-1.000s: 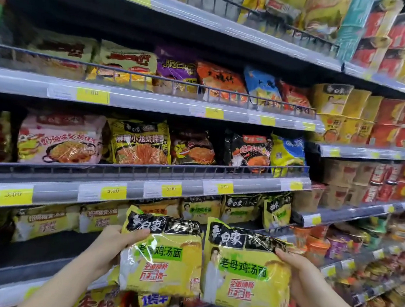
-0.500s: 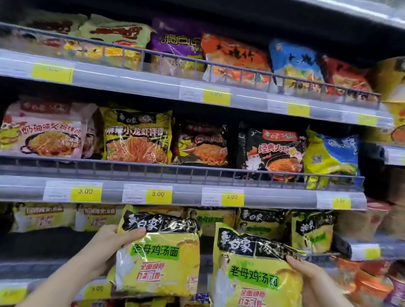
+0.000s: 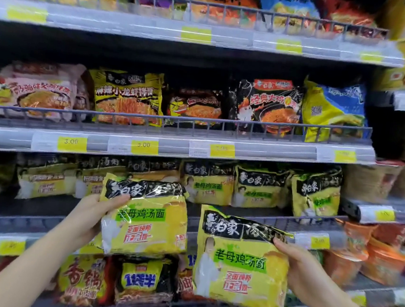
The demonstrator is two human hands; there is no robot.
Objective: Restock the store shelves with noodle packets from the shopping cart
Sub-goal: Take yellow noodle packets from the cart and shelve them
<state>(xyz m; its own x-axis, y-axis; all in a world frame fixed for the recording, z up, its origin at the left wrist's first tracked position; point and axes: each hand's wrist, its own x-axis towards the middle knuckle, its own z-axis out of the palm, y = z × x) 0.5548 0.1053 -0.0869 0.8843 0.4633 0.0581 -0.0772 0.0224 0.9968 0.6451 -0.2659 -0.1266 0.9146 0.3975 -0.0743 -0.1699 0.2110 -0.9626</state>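
Shelving step: L hand [image 3: 91, 213] grips yellow pkt [image 3: 145, 215], R hand [image 3: 301, 267] grips 2nd pkt [image 3: 241, 262]; next—slot both onto matching shelf row [image 3: 208, 185].

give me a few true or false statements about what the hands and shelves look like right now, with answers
1. Each hand holds a yellow noodle packet. True: the left hand grips the left packet, the right hand the right packet.
2. The left packet is held lower than the right one. False: it is higher.
3. Matching yellow packets already stand on the shelf behind the hands. True.
4. The price tags are red. False: they are yellow.
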